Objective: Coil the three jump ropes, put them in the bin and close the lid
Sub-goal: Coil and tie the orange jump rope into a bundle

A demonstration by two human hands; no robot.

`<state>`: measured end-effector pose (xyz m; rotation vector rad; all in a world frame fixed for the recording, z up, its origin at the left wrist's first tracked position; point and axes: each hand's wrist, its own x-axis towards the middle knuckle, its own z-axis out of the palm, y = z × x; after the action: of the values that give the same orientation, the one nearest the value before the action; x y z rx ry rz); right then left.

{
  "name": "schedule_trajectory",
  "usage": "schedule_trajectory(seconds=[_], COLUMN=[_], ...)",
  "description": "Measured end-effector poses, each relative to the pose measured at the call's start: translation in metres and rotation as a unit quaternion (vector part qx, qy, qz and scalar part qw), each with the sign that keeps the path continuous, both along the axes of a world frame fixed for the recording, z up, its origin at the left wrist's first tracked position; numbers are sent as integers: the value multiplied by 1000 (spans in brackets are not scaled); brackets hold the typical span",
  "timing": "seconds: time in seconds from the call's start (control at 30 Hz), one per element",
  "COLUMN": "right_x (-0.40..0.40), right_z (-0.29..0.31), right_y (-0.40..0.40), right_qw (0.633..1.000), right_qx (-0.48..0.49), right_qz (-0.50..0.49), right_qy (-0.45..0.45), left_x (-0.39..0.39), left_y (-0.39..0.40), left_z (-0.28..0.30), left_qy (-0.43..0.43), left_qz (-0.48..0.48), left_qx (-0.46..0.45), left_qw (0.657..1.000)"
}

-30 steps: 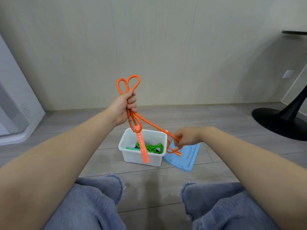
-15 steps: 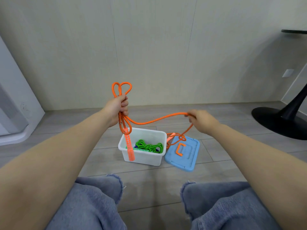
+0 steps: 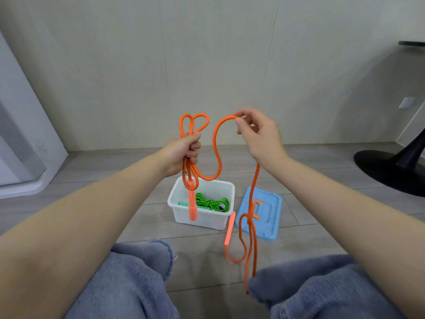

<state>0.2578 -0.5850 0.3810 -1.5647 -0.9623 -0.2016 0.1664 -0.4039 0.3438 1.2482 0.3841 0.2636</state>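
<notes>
My left hand [image 3: 184, 153] grips the gathered loops of an orange jump rope [image 3: 216, 155]; two loops stick up above the fist and one orange handle [image 3: 192, 204] hangs down in front of the white bin [image 3: 204, 221]. My right hand [image 3: 257, 132] pinches the same rope at a raised bend, level with the left hand's loops. From there the rope drops to the floor, where its tail and second handle [image 3: 230, 231] lie beside the bin. A coiled green rope [image 3: 210, 202] lies in the bin. The blue lid [image 3: 268, 215] rests flat on the floor to the bin's right.
My knees in blue jeans [image 3: 128, 286] fill the bottom of the view. A black pedestal table base [image 3: 391, 166] stands on the floor at the right. A white appliance or cabinet [image 3: 20, 143] stands at the left. The wall is close behind the bin.
My right hand has lifted from low by the lid up and toward my left hand, drawing a length of orange rope into a raised bend. The left hand has stayed almost still.
</notes>
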Motion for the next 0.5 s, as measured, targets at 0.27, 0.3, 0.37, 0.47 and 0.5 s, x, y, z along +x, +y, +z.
schedule_trajectory(seconds=[0.27,0.3,0.37,0.47,0.5], right_x=[-9,-11,-14,-18,-19], right_z=[-23,-23,-24,-23,-22], right_y=[2,1,1,1,2], right_qw=[971,967,964,966,967], right_qx=[-212,-225,-235,-231,-222], right_qz=[89,94,100,88,86], right_qy=[60,67,74,79,84], left_x=[1,1,0,0,0], left_y=[-18,-21,-25,-27,-26], left_z=[0,0,0,-1,-2], left_qy=[19,22,28,30,31], left_qz=[-31,-43,-65,-79,-84], left_qx=[2,8,23,33,37], left_qw=[999,999,997,996,995])
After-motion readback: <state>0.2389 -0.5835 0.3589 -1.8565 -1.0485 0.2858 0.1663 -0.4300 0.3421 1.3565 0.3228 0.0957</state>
